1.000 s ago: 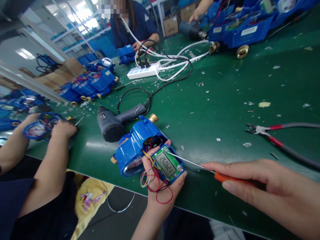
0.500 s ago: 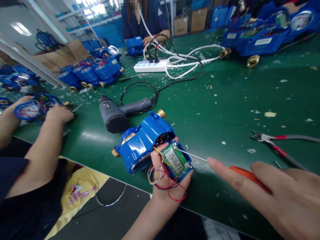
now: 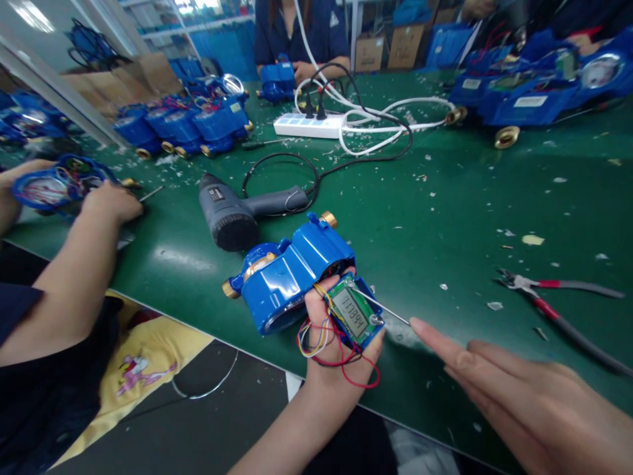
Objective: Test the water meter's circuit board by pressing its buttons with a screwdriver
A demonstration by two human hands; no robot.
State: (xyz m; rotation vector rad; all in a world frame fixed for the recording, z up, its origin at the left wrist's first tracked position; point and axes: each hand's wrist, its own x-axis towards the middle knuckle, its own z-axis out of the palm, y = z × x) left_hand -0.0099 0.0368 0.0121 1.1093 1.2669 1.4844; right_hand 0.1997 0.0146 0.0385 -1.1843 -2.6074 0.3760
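My left hand (image 3: pixel 341 356) grips a green circuit board with an LCD display (image 3: pixel 352 313), tied by coloured wires (image 3: pixel 321 340) to a blue water meter (image 3: pixel 291 270) lying on the green table (image 3: pixel 435 218). My right hand (image 3: pixel 524 402) is closed around a thin screwdriver (image 3: pixel 383 309); its handle is hidden under my fingers and its metal tip touches the board's upper edge.
A grey heat gun (image 3: pixel 237 214) lies behind the meter, red-handled pliers (image 3: pixel 548 297) at the right. A white power strip (image 3: pixel 309 125) with cables sits farther back. Blue meters (image 3: pixel 182 125) are stacked left and right. A co-worker's hand (image 3: pixel 111 201) works at the left; another person sits opposite.
The display reading has changed. My right hand has closed further over the screwdriver, hiding its orange handle. The camera has tilted, shifting the scene slightly.
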